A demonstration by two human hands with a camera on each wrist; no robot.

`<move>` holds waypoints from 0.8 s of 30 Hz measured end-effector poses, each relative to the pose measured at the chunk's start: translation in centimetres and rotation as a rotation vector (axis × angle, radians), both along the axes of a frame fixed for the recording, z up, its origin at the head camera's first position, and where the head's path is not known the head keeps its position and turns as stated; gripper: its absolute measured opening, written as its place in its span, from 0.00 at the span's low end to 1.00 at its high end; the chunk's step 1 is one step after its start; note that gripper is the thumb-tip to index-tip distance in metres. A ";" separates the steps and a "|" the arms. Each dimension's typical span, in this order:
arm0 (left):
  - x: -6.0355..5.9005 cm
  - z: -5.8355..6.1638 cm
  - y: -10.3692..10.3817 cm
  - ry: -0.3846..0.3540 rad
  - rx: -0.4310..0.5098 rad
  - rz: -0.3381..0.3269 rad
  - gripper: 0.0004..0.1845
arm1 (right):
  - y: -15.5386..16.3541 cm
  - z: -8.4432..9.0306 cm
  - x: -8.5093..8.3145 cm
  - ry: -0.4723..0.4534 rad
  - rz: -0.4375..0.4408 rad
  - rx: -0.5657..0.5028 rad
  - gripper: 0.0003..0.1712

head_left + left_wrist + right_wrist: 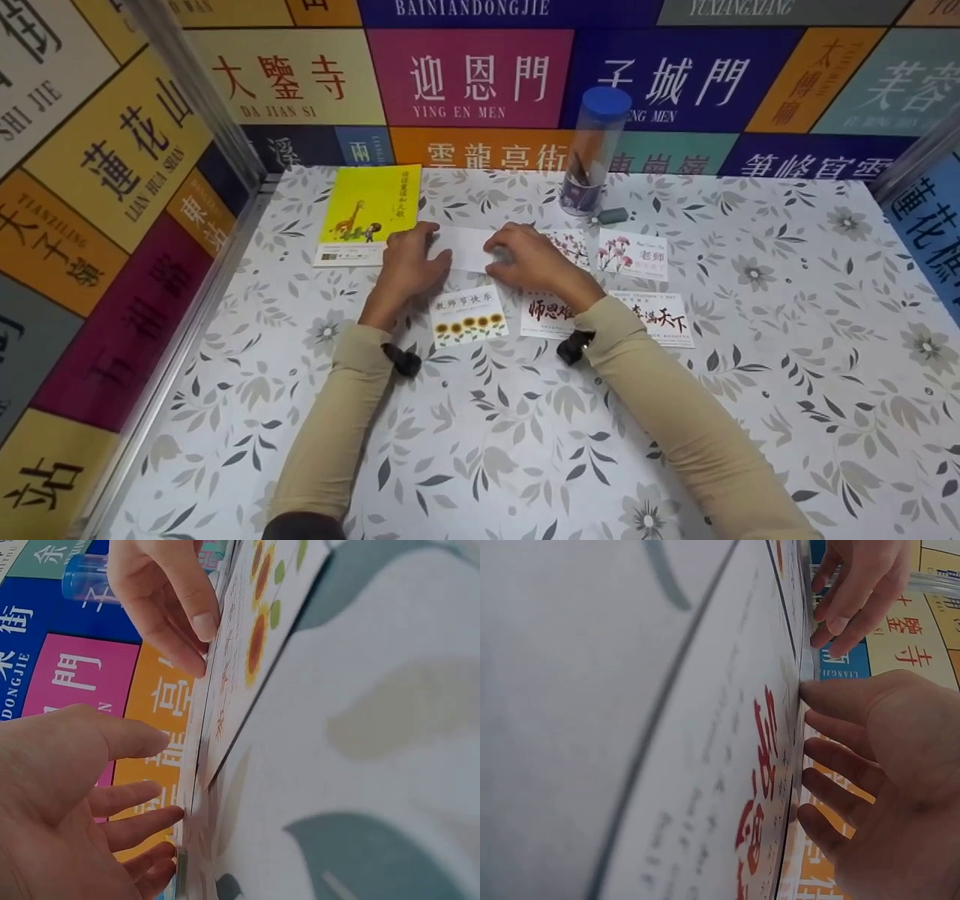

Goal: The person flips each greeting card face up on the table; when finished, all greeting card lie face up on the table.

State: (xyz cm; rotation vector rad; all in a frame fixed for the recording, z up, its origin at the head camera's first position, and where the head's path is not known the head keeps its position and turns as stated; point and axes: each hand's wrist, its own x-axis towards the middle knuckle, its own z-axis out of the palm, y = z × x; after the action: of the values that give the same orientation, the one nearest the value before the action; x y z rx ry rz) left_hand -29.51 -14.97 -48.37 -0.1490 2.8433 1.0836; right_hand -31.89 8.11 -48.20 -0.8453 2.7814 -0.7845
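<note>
A blank white card (466, 249) lies flat on the flower-patterned table (525, 450), and both hands rest on it. My left hand (427, 241) touches its left end with straight fingers. My right hand (504, 246) covers its right end, fingers also extended. In the left wrist view my left hand (157, 780) reaches its fingertips to the card's edge, just beyond the sunflower card (255, 637). The right wrist view shows my right hand (817, 742) with fingertips against the card edge, past a card with red calligraphy (757, 765).
Printed cards lie around the hands: a sunflower card (469, 316), a red calligraphy card (547, 315), another calligraphy card (660, 319) and two flower cards (634, 255). A yellow book (364, 214) lies at the left. A blue-capped clear tube (592, 150) and an eraser (613, 216) stand behind.
</note>
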 end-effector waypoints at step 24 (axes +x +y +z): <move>0.9 1.9 0.3 0.237 0.555 -0.021 0.30 | -1.3 0.7 1.1 -0.042 0.033 -0.175 0.26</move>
State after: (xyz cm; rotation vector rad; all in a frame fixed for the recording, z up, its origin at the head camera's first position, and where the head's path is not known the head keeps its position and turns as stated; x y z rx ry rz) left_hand -28.65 -14.68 -46.52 0.0567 2.5870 1.9406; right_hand -30.75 6.82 -47.47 -0.8895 2.6853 -1.0391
